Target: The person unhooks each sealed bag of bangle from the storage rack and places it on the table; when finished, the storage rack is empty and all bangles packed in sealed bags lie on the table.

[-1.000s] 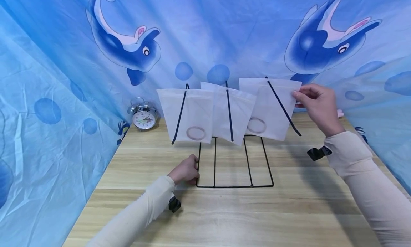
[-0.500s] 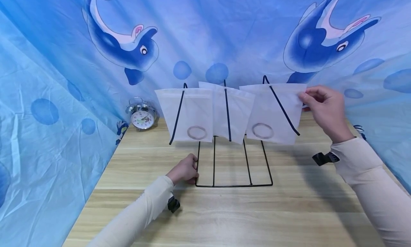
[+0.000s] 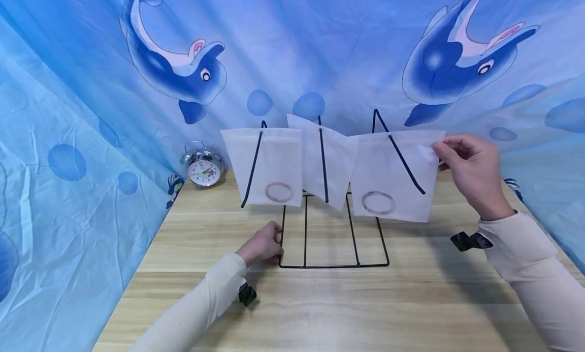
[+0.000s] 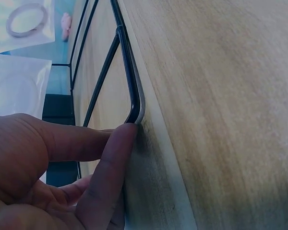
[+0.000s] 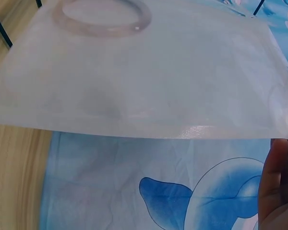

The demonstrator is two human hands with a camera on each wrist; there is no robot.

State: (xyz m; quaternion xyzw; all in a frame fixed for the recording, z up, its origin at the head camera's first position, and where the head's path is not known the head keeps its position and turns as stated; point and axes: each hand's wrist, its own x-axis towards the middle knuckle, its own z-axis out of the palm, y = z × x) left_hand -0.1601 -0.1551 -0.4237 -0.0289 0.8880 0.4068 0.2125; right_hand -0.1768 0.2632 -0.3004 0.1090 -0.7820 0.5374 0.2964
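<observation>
My right hand (image 3: 475,175) pinches the upper right corner of a frosted zip bag (image 3: 383,171) with a ring-shaped bangle (image 3: 378,203) showing through it. The bag hangs on the right prong of a black wire rack (image 3: 333,266), its top edge partway along that prong. In the right wrist view the bag (image 5: 149,86) spreads wide, with only part of the hand at the edge. At the rack's front left corner, my left hand (image 3: 262,244) grips the base wire between thumb and fingers. Two similar bags hang from the left prong (image 3: 281,159) and the middle prong (image 3: 306,154).
A silver twin-bell alarm clock (image 3: 204,170) stands at the back left of the wooden table (image 3: 320,311). Behind the rack hangs a blue curtain (image 3: 292,47) printed with dolphins. The right bag slightly overlaps the middle one in the head view.
My right hand has moved down and to the right, and the right bag has slid outward along its prong with it. The left hand stays on the rack's base.
</observation>
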